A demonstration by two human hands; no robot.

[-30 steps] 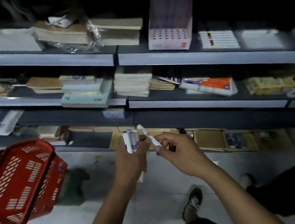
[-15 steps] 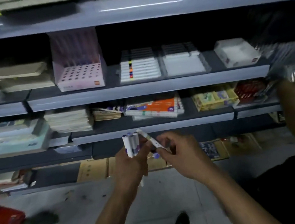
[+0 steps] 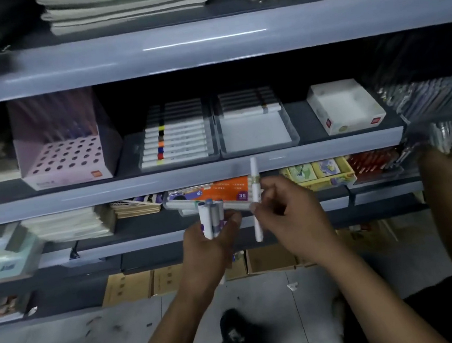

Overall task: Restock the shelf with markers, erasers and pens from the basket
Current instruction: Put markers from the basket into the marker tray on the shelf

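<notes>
The left hand (image 3: 207, 244) is gripping a bundle of markers (image 3: 212, 218) upright below the shelf (image 3: 191, 175), while the right hand (image 3: 289, 215) is pinching one marker (image 3: 256, 196) vertically; that one probably needs turning flat and sliding into the half-empty tray (image 3: 257, 134), aligned with its row.

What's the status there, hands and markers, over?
Left hand holds marker bundle, upright. Right hand pinches single marker, upright. Half-empty tray on shelf above. Another person's hand at right, clear of tray.
</notes>
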